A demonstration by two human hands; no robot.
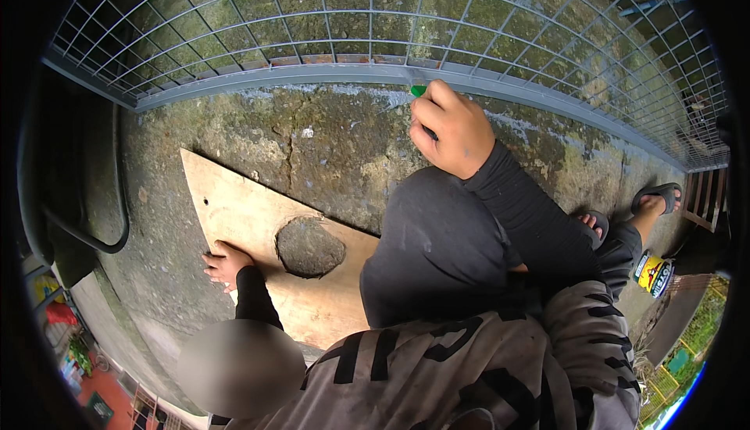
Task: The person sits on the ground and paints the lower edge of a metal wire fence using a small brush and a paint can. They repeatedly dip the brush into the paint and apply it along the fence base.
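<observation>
My right hand is gripping a green tool just beside the far rail running left to right; my left hand, farther away, is resting spread, grasping nothing, on the board.

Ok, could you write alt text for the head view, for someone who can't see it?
A right hand grips a mostly hidden green object beside a blue-grey metal-framed wire-mesh panel, while the left hand rests at the edge of a pale wooden board with a round hole, lying on mottled concrete.
</observation>
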